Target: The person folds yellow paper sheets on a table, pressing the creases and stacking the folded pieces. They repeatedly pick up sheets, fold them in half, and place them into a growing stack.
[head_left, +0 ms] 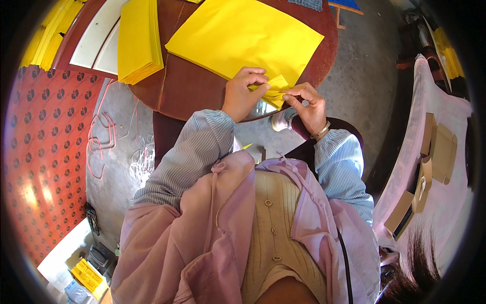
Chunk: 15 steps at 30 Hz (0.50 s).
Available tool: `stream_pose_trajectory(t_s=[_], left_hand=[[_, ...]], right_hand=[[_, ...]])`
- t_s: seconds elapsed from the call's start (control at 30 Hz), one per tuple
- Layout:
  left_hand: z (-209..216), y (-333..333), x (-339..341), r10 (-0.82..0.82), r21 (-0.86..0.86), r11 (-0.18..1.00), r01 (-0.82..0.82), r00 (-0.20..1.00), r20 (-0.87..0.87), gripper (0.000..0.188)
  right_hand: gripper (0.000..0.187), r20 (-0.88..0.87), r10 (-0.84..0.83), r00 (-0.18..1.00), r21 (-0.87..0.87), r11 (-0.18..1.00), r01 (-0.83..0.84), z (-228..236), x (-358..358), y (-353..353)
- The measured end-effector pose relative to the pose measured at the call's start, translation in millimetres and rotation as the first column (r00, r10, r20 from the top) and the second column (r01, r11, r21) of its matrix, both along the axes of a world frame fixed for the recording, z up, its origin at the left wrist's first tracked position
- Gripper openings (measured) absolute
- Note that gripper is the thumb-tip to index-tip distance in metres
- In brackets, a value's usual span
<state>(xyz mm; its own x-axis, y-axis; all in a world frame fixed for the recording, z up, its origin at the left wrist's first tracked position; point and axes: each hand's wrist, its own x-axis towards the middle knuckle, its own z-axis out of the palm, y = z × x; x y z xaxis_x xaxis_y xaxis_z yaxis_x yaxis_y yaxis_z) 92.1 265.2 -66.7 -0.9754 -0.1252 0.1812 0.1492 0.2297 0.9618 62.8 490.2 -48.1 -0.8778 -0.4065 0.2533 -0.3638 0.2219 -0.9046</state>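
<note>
My left hand (243,93) and my right hand (309,105) meet at the near edge of a round reddish-brown table (190,93). Between their fingertips is a small folded yellow strip (276,95) that looks like thin cloth. Thumb and fingers of each hand pinch it, the left at its left end and the right at its right end. Just beyond them lies a large flat yellow sheet (248,38); whether the strip is joined to its near corner cannot be made out. To the left stands a thick pile of folded yellow pieces (139,43).
More yellow pieces (50,33) lie at the far left. A red patterned panel (50,152) and loose cables (104,131) are on the left. Open cardboard boxes (441,152) rest on a pink-white cloth (405,167) at right. A yellow crate (87,276) stands lower left.
</note>
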Motion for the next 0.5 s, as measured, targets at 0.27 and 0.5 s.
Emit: stream_pose_trajectory(t_s=[0.27,0.5], left_hand=[[2.8,-5.9,1.6,-0.079,-0.056,0.996,0.076,0.995,-0.059,0.015],[2.8,3.1,3.0,0.001,-0.067,0.998,-0.002,1.0,-0.022,0.013]], right_hand=[[0.012,0.166,-0.013,0.986,-0.051,0.998,0.022,-2.7,-2.2,-0.3],[0.016,0.114,-0.034,0.993,-0.03,0.999,0.037,-4.6,-0.5,-1.7]])
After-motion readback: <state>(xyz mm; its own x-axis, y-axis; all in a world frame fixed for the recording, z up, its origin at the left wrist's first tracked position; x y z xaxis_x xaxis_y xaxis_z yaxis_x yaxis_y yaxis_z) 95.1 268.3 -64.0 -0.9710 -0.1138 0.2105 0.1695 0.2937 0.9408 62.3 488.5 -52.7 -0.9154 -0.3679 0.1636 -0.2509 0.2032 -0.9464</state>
